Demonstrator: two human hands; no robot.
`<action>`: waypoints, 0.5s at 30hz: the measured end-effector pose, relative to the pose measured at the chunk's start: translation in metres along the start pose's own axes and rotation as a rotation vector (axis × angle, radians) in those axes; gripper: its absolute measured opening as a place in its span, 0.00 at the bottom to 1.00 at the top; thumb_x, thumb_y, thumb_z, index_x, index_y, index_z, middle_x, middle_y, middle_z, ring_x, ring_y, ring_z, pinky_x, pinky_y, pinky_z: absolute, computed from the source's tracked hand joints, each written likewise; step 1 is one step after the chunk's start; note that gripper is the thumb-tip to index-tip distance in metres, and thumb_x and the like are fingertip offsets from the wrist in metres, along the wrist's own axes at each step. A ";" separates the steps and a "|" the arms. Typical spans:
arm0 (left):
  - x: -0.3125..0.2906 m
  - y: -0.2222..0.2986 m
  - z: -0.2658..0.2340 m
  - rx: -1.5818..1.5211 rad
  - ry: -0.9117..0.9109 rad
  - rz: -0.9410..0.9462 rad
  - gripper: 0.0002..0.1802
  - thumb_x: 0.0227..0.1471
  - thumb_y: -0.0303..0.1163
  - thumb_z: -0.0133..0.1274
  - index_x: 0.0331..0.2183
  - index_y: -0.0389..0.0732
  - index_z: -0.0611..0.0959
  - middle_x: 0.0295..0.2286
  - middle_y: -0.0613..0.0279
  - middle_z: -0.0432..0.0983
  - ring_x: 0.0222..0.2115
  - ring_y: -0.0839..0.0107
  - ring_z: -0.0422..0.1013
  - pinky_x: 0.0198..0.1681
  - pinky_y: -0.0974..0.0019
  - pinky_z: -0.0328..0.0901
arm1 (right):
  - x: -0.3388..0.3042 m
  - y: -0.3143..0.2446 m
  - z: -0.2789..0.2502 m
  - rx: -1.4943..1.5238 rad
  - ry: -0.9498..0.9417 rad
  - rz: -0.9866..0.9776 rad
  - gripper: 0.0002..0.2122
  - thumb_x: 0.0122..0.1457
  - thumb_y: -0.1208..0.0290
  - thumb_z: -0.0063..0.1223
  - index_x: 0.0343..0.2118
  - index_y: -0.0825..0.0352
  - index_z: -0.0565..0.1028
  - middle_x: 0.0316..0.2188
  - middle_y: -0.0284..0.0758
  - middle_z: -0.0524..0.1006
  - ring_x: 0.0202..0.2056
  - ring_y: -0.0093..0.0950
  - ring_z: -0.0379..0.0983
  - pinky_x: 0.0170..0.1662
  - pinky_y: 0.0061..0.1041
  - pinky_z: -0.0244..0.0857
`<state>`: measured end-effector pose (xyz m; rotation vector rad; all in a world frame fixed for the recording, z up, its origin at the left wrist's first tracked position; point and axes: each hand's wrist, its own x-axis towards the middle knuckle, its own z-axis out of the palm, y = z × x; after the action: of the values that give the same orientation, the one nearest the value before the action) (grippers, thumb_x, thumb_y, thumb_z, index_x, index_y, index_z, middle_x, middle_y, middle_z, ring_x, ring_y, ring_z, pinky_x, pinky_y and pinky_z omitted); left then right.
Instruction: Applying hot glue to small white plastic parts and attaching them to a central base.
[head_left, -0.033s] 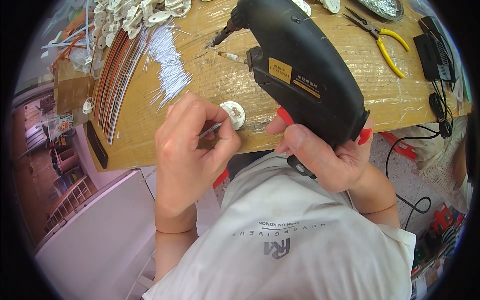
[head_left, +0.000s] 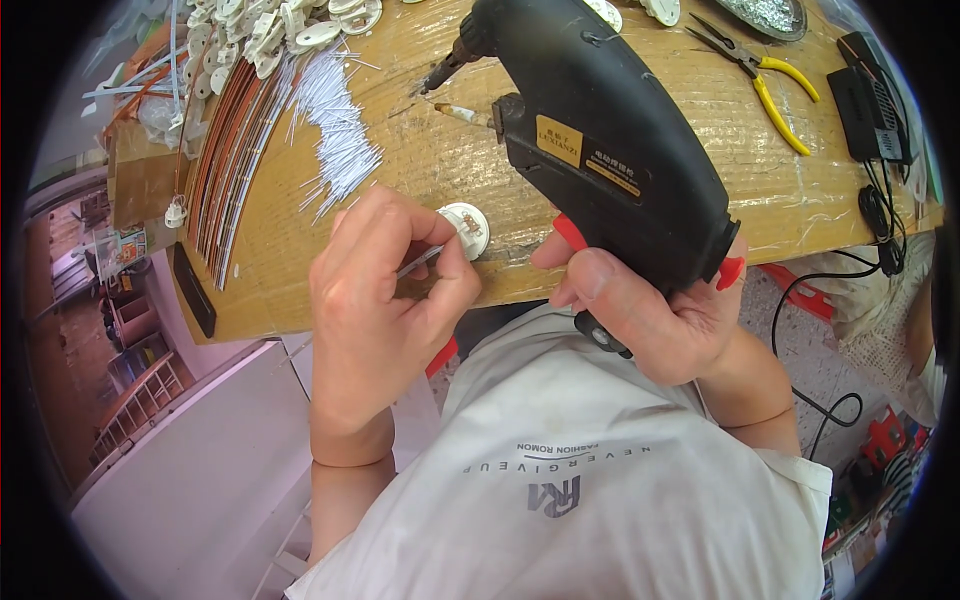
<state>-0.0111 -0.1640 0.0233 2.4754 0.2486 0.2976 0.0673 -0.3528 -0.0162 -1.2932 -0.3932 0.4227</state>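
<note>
My left hand [head_left: 385,290] pinches a thin pale wire [head_left: 420,262] between thumb and fingers. The wire's tip meets a small round white plastic part [head_left: 468,228] that lies near the front edge of the cardboard-covered table [head_left: 420,170]. My right hand [head_left: 650,320] grips the handle of a black glue gun [head_left: 610,140] with a red trigger, its forefinger beside the trigger. The gun is held above the table, to the right of the white part, with its nozzle pointing up and to the left, away from the part.
A heap of thin white wires [head_left: 335,130] and a pile of white plastic parts [head_left: 270,25] lie at the back left. Yellow-handled pliers [head_left: 765,85], a black power adapter [head_left: 865,95] with cables and a metal dish [head_left: 765,12] sit at the right.
</note>
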 end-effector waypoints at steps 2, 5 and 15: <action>0.000 0.000 -0.001 0.022 0.004 0.015 0.09 0.41 0.15 0.61 0.26 0.36 0.78 0.23 0.61 0.72 0.25 0.64 0.69 0.28 0.63 0.65 | 0.000 0.000 0.000 -0.041 -0.006 -0.057 0.06 0.54 0.82 0.64 0.33 0.73 0.77 0.20 0.30 0.76 0.20 0.18 0.69 0.23 0.21 0.62; 0.000 0.000 -0.002 0.035 -0.010 0.026 0.06 0.44 0.15 0.58 0.27 0.32 0.78 0.24 0.60 0.72 0.24 0.72 0.69 0.30 0.71 0.64 | 0.000 -0.004 0.000 0.045 0.005 0.042 0.06 0.54 0.82 0.64 0.33 0.73 0.78 0.20 0.30 0.76 0.20 0.18 0.70 0.23 0.21 0.63; 0.003 0.001 -0.005 0.080 -0.032 0.045 0.06 0.43 0.15 0.58 0.26 0.32 0.77 0.24 0.59 0.72 0.24 0.70 0.70 0.30 0.70 0.66 | -0.002 0.001 0.001 -0.001 0.014 -0.002 0.06 0.53 0.81 0.65 0.33 0.73 0.78 0.21 0.31 0.76 0.20 0.19 0.70 0.23 0.21 0.63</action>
<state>-0.0092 -0.1612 0.0281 2.5653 0.1951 0.2720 0.0650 -0.3523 -0.0174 -1.2962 -0.3829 0.4114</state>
